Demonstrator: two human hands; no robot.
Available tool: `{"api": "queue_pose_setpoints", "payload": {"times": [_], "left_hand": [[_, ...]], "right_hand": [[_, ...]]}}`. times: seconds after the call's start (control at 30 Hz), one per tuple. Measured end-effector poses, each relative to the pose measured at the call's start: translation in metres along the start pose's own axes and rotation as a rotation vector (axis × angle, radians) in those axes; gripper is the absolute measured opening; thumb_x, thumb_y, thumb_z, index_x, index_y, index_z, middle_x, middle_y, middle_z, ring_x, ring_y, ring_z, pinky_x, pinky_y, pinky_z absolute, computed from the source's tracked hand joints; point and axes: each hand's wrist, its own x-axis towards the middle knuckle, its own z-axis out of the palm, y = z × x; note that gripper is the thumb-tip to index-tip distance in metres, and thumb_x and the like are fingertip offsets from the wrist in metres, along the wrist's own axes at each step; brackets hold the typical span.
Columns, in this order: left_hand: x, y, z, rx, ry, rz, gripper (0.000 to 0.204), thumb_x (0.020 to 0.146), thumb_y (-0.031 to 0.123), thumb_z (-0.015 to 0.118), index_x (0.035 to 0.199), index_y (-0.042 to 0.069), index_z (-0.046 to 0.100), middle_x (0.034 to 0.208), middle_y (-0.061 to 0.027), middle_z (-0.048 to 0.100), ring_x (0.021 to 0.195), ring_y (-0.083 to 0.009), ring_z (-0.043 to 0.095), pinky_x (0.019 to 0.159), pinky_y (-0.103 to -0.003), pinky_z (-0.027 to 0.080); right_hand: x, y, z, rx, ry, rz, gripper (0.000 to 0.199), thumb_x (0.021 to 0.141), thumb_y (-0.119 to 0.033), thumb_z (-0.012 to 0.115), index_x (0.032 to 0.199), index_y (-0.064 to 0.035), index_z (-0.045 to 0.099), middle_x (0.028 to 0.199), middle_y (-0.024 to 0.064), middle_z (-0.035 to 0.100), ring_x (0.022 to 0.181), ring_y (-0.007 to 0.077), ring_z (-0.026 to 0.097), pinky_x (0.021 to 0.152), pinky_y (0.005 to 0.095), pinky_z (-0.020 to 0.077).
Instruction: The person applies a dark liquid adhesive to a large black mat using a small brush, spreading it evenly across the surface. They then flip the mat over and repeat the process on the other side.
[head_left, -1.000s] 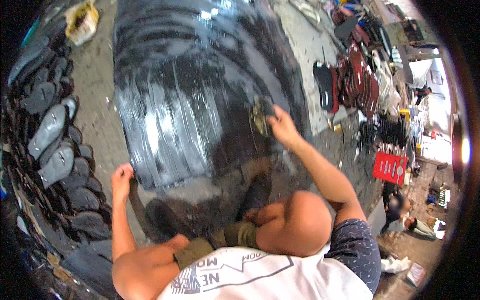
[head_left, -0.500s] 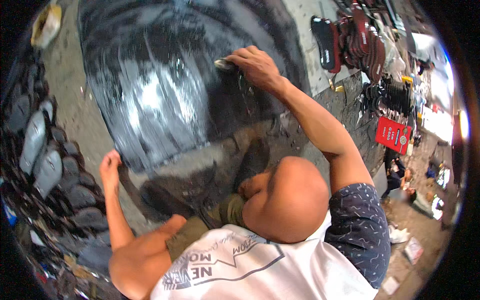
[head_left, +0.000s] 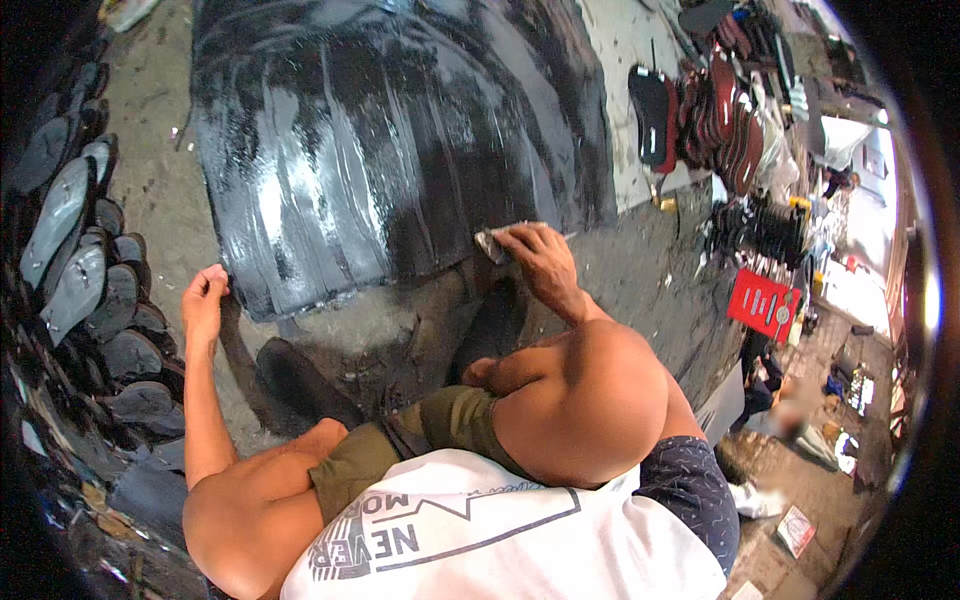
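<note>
A broad black sheet (head_left: 420, 150) with a wet, streaky shine lies spread on the ground in front of me. My left hand (head_left: 205, 295) is at its near left edge, fingers closed in a pinch on the rim. At the sheet's near edge, right of the middle, my right hand (head_left: 540, 262) grips a small flat spreader (head_left: 489, 246) with a greyish, smeared surface. My fingers cover part of the spreader. Long ridges of the wet coating run toward me across the sheet.
Many dark sandal soles (head_left: 70, 215) are piled along the left. Dark red and black soles (head_left: 718, 125) lie in stacks at the far right, near a red box (head_left: 762, 305). My feet in dark footwear (head_left: 305, 385) are just short of the sheet. Another person (head_left: 785, 415) is off to the right.
My right hand has drawn the spreader back toward me, from the middle of the sheet to its near edge. My left hand stays at the left edge.
</note>
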Motion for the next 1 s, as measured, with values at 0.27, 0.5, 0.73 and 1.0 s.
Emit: {"api": "queue_pose_setpoints", "payload": {"times": [0.27,0.5,0.73,1.0], "left_hand": [[-0.002,-0.001,0.011,-0.028,0.025,0.068,0.025,0.099,0.019,0.069,0.115,0.001,0.073,0.092,0.0028,0.066,0.081,-0.0085,0.057,0.077,-0.025,0.046],[-0.005,0.008,0.018,-0.041,0.04,0.046,0.027,0.098,0.02,0.07,0.115,-0.001,0.072,0.088,0.0033,0.065,0.079,-0.0072,0.056,0.076,-0.025,0.047],[-0.005,0.006,0.016,-0.032,0.03,0.049,0.026,0.098,0.019,0.071,0.115,0.0,0.072,0.087,0.0033,0.065,0.079,-0.0076,0.057,0.075,-0.025,0.047],[0.0,0.008,0.022,0.016,-0.01,0.019,0.024,0.099,0.018,0.069,0.115,0.0,0.072,0.093,0.0016,0.067,0.083,-0.0082,0.057,0.08,-0.025,0.047]], "right_hand": [[0.096,-0.013,-0.133,0.739,-0.133,0.375,0.036,0.098,-0.004,0.062,0.133,-0.0024,0.063,0.123,0.0095,0.07,0.111,0.0147,0.063,0.099,0.0299,0.0493],[0.164,-0.019,-0.141,0.867,0.003,0.362,0.036,0.099,-0.002,0.061,0.135,0.002,0.058,0.121,0.0068,0.069,0.111,0.0118,0.06,0.099,0.0287,0.0481],[0.187,0.025,-0.042,0.823,-0.031,0.36,0.042,0.094,-0.009,0.063,0.134,0.0022,0.058,0.12,0.0156,0.069,0.11,0.0233,0.065,0.102,0.0334,0.0469],[0.197,0.06,-0.001,-0.093,0.171,-0.071,0.05,0.088,-0.007,0.059,0.135,-0.0213,0.062,0.124,0.0028,0.066,0.112,0.0306,0.061,0.09,0.0434,0.0537]]}}
